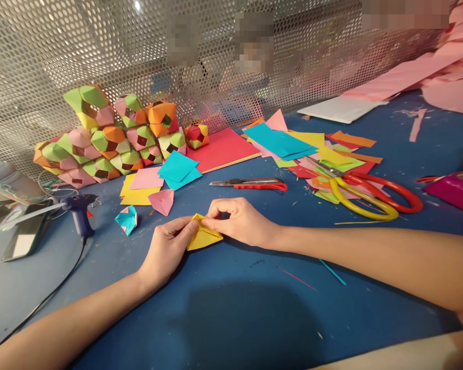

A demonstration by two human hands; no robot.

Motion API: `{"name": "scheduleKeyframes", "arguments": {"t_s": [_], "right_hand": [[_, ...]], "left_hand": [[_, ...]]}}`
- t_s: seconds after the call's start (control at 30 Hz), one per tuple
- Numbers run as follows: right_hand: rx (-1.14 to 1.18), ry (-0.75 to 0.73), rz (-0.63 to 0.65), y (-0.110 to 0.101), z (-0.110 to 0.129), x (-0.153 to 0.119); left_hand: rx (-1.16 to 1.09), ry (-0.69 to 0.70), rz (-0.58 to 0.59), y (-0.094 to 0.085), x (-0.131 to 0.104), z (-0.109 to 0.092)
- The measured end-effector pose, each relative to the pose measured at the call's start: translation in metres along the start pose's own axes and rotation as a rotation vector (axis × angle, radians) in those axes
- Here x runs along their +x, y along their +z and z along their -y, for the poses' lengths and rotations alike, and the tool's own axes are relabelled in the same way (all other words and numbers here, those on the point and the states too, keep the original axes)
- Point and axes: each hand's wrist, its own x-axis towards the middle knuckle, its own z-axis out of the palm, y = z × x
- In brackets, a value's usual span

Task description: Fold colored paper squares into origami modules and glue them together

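Between my two hands is a small piece of yellow folded paper (205, 237), its creases showing on the upper face. My left hand (168, 241) pinches its left corner between thumb and fingers. At the top right edge, the fingertips of my right hand (242, 218) close on the same paper. Just beyond lie a pink folded paper piece (162, 201) and a blue-and-pink folded piece (127, 220). Blue paper squares (179, 171) rest behind them, beside pink and yellow squares (141, 189). A red utility knife (250, 183) lies past my right hand.
Several folded paper balls (110, 140) are stacked against a perforated metal screen (204, 56). A blue glue gun (79, 213) with its cord stands left, near a phone (29, 234). Red-and-yellow-handled scissors (364, 198) lie on paper scraps at right. People are blurred behind the screen.
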Motion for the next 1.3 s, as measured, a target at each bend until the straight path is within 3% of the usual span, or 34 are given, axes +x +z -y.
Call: {"name": "scheduleKeyframes", "arguments": {"t_s": [0.3, 0.57, 0.93, 1.3], "right_hand": [[-0.021, -0.064, 0.013, 0.0021, 0.0026, -0.0044], [-0.066, -0.179, -0.003, 0.0001, 0.0034, -0.0029], [-0.096, -0.185, -0.054, 0.0033, 0.0021, -0.0056], [-0.116, -0.196, -0.023, 0.0037, 0.0013, -0.0036]], "left_hand": [[0.008, -0.027, -0.064, 0.0017, 0.0007, 0.0060], [-0.032, -0.064, -0.044, 0.0017, 0.0008, 0.0053], [-0.037, -0.065, -0.001, 0.0047, 0.0004, 0.0023], [-0.085, -0.091, -0.026, 0.0024, 0.0013, 0.0101]]}}
